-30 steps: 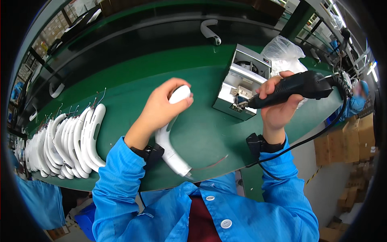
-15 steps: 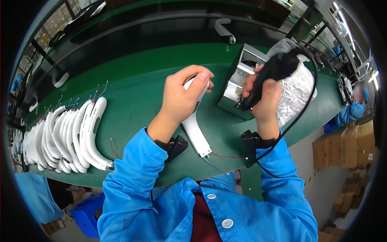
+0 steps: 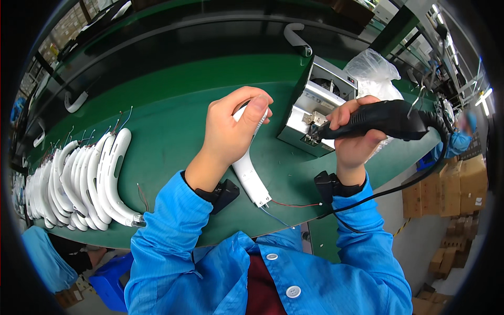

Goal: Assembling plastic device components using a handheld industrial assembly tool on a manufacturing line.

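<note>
My left hand (image 3: 231,123) is closed around the upper end of a white curved plastic housing (image 3: 253,181). A red wire and a blue wire trail from the housing's lower end over the green bench. In my right hand (image 3: 354,142) is a black electric screwdriver (image 3: 375,119), lying nearly level, its cable curving back past my sleeve. The screwdriver's front end reaches the metal fitting on the face of a silver screw feeder box (image 3: 320,100). Whether a screw sits on its tip is too small to tell.
A row of several white curved housings (image 3: 86,184) with wires stands on the bench (image 3: 184,126) at left. Behind the feeder lies a clear plastic bag (image 3: 374,68). One more housing (image 3: 298,39) rests at the back. Cardboard boxes (image 3: 446,189) stand on the floor at right.
My right hand has turned the screwdriver from a steep slant to nearly level, bringing its front end to the feeder's fitting. My left hand still holds the housing in much the same place.
</note>
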Demonstrator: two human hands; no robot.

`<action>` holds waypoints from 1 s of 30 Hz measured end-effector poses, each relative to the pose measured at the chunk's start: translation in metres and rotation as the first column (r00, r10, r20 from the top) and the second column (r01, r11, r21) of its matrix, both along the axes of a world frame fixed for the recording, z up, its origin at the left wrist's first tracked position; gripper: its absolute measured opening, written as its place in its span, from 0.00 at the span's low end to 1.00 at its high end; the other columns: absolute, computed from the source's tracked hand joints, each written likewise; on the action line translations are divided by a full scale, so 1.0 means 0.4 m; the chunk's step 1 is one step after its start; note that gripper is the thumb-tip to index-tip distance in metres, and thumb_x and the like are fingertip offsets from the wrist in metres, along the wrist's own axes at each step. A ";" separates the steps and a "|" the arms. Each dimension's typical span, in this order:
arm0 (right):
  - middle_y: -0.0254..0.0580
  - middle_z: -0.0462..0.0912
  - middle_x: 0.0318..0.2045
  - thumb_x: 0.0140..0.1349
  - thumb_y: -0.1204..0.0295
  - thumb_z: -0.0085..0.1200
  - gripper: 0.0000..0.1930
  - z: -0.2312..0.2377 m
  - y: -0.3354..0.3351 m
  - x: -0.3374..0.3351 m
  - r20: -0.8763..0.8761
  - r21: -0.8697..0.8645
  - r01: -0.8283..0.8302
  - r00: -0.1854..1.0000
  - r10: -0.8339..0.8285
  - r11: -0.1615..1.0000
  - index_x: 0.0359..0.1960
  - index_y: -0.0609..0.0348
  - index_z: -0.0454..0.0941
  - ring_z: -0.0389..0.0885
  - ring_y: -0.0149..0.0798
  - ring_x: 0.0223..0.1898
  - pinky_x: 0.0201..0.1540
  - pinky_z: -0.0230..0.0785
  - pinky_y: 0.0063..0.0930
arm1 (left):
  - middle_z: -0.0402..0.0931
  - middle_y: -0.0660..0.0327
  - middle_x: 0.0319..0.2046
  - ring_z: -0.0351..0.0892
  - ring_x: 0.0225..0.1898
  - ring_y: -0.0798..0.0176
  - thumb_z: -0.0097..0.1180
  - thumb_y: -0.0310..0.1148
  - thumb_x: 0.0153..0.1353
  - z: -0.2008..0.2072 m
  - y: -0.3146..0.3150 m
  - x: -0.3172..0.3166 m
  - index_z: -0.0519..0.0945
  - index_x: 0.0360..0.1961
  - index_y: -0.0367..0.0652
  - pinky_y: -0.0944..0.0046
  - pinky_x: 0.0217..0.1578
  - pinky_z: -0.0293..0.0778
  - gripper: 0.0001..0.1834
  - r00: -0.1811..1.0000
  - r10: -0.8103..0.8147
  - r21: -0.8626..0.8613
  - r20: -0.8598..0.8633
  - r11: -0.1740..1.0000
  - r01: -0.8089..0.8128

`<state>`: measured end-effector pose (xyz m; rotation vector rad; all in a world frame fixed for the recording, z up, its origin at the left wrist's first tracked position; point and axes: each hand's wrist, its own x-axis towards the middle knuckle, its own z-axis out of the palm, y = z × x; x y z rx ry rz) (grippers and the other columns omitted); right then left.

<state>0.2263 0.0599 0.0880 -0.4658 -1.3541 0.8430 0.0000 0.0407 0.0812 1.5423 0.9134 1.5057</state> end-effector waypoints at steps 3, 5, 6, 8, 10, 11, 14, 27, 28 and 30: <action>0.38 0.72 0.26 0.50 0.29 0.46 0.42 0.007 -0.006 -0.018 -0.006 0.023 -0.028 1.000 0.028 0.999 0.49 0.56 0.63 0.73 0.34 0.24 0.35 0.71 0.31 | 0.78 0.55 0.28 0.80 0.31 0.64 0.48 0.48 0.66 -0.002 0.002 0.000 0.77 0.38 0.33 0.65 0.35 0.78 0.24 1.000 -0.001 0.003 0.008 1.000 0.001; 0.41 0.72 0.23 0.48 0.32 0.53 0.43 0.014 -0.001 -0.036 -0.023 -0.013 -0.025 0.999 0.025 1.000 0.48 0.63 0.62 0.73 0.33 0.24 0.29 0.68 0.26 | 0.78 0.55 0.28 0.80 0.31 0.64 0.48 0.49 0.66 0.000 0.002 0.001 0.77 0.38 0.33 0.65 0.35 0.78 0.24 1.000 -0.009 0.006 0.015 1.000 0.009; 0.40 0.72 0.23 0.50 0.34 0.53 0.42 0.006 0.005 -0.038 0.075 -0.009 -0.042 0.996 0.042 0.999 0.48 0.64 0.62 0.72 0.32 0.24 0.28 0.66 0.25 | 0.78 0.55 0.28 0.80 0.31 0.64 0.48 0.49 0.65 0.001 -0.002 0.002 0.77 0.37 0.33 0.65 0.35 0.77 0.24 1.000 -0.004 0.001 0.008 1.000 0.004; 0.39 0.72 0.23 0.56 0.40 0.53 0.37 0.011 0.012 -0.046 0.153 -0.056 -0.032 0.987 0.040 0.998 0.47 0.65 0.63 0.71 0.31 0.24 0.28 0.65 0.23 | 0.78 0.55 0.28 0.80 0.31 0.64 0.49 0.49 0.65 0.003 -0.002 0.003 0.77 0.37 0.33 0.65 0.34 0.77 0.24 1.000 0.002 0.000 0.000 1.000 -0.002; 0.39 0.73 0.23 0.61 0.46 0.52 0.30 0.025 0.028 -0.066 0.166 -0.045 -0.049 0.985 0.056 0.998 0.43 0.65 0.65 0.71 0.29 0.23 0.28 0.66 0.22 | 0.78 0.55 0.28 0.80 0.31 0.64 0.49 0.49 0.65 0.004 -0.001 0.003 0.77 0.37 0.33 0.65 0.34 0.77 0.24 1.000 0.003 0.005 0.016 1.000 -0.004; 0.38 0.74 0.24 0.61 0.48 0.53 0.28 0.034 0.028 -0.072 0.176 -0.099 -0.018 0.984 0.035 0.995 0.42 0.64 0.66 0.72 0.28 0.23 0.28 0.66 0.22 | 0.78 0.55 0.28 0.80 0.31 0.64 0.49 0.49 0.65 0.004 -0.003 0.002 0.77 0.37 0.33 0.65 0.34 0.77 0.24 1.000 0.002 0.006 0.016 1.000 -0.002; 0.38 0.75 0.24 0.60 0.47 0.54 0.28 0.039 0.030 -0.077 0.188 -0.130 0.034 0.982 -0.009 0.991 0.42 0.64 0.66 0.72 0.28 0.23 0.27 0.66 0.21 | 0.78 0.56 0.28 0.79 0.30 0.64 0.49 0.49 0.65 0.003 -0.006 0.000 0.77 0.37 0.33 0.66 0.34 0.77 0.24 1.000 0.009 0.000 0.013 1.000 -0.009; 0.41 0.73 0.23 0.50 0.34 0.53 0.42 0.037 -0.007 -0.024 0.067 0.003 0.082 0.994 -0.082 0.997 0.47 0.65 0.63 0.73 0.31 0.23 0.27 0.67 0.22 | 0.78 0.56 0.28 0.80 0.30 0.64 0.50 0.46 0.64 0.005 -0.003 0.001 0.77 0.37 0.33 0.66 0.34 0.77 0.22 0.999 0.002 -0.017 0.039 1.000 -0.002; 0.41 0.73 0.23 0.50 0.34 0.53 0.42 0.030 -0.005 -0.021 0.067 0.002 0.082 0.994 -0.082 0.997 0.47 0.65 0.63 0.73 0.31 0.23 0.27 0.67 0.22 | 0.78 0.55 0.28 0.80 0.30 0.64 0.50 0.46 0.64 0.004 -0.002 0.001 0.77 0.37 0.33 0.66 0.34 0.77 0.22 0.999 0.009 -0.017 0.031 1.000 -0.008; 0.41 0.73 0.23 0.50 0.33 0.53 0.43 0.013 0.001 -0.016 0.055 -0.011 0.050 0.997 -0.049 0.999 0.47 0.65 0.63 0.73 0.31 0.23 0.27 0.68 0.22 | 0.78 0.55 0.28 0.80 0.30 0.64 0.50 0.46 0.64 0.003 0.003 0.003 0.77 0.37 0.32 0.66 0.34 0.77 0.22 1.000 0.007 -0.012 0.027 1.000 -0.006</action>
